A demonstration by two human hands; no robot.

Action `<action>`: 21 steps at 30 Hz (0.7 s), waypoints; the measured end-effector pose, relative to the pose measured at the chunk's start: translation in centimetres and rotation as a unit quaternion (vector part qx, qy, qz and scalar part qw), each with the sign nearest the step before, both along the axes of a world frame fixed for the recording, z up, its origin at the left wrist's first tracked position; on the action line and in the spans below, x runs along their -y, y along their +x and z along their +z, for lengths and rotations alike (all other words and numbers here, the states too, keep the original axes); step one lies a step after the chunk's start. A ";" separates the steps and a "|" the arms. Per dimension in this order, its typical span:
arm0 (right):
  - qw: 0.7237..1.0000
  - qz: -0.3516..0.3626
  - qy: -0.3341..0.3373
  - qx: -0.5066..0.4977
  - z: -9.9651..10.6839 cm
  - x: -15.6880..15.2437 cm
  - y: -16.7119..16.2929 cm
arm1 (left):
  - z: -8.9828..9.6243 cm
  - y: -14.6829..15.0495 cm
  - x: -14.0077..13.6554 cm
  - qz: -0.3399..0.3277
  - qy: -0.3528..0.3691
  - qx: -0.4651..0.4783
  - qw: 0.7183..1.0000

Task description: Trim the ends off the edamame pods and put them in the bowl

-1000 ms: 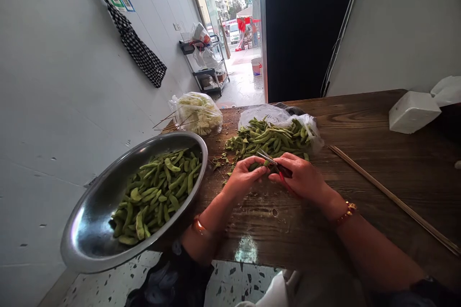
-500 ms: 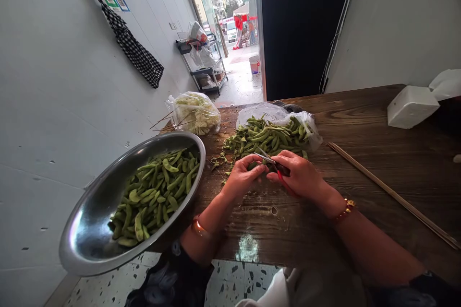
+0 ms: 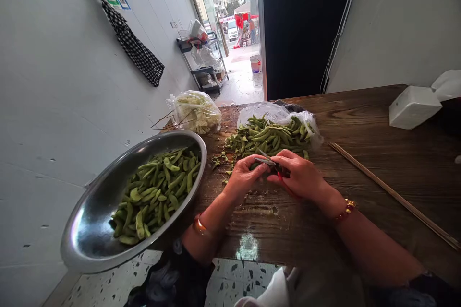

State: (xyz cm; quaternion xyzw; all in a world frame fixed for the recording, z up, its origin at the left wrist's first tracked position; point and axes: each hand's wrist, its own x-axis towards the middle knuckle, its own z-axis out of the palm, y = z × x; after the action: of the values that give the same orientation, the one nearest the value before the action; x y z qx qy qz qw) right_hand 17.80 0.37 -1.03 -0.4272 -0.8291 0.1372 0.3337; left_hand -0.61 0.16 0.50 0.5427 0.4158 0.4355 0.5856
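Observation:
My right hand [image 3: 300, 172] is closed around red-handled scissors [image 3: 284, 183], their blades parted and pointing left toward my other hand. Between the fingertips of my left hand [image 3: 247, 172] is a green soybean pod [image 3: 255, 166], mostly covered by the fingers and the blades. Just beyond both hands lies a pile of soybean pods [image 3: 270, 135], partly on a clear plastic bag [image 3: 262, 111]. To the left, a large steel basin [image 3: 90, 228] is tilted toward me and holds many more pods [image 3: 154, 196].
A plastic bag of pale cauliflower-like pieces [image 3: 198, 112] sits behind the basin. Thin wooden sticks [image 3: 389, 192] lie along the right of the wooden table [image 3: 353, 115]. A white tissue box [image 3: 414, 107] stands at the far right. Trimmed scraps [image 3: 218, 159] lie beside the pile.
The scissor blades have shifted slightly and stand a little differently at the left fingertips. Both hands stay in nearly the same place; the view has moved very slightly.

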 end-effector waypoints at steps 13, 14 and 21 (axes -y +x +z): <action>1.000 0.012 -0.021 0.008 0.0 0.0 0.0 | 0.1 0.0 0.0 -0.002 0.018 -0.033 0.999; 1.000 0.011 -0.022 0.013 0.0 0.0 0.0 | 0.1 0.0 0.0 0.000 0.023 -0.042 0.999; 0.999 0.008 -0.031 0.022 -0.3 -0.2 0.0 | 0.5 -0.4 -0.2 0.021 0.013 -0.071 0.997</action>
State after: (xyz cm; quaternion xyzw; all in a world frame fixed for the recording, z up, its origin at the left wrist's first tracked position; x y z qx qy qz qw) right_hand 17.77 0.56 -1.31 -0.4337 -0.8351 0.1558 0.3005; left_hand -1.01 0.32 1.03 0.5711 0.4619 0.4131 0.5384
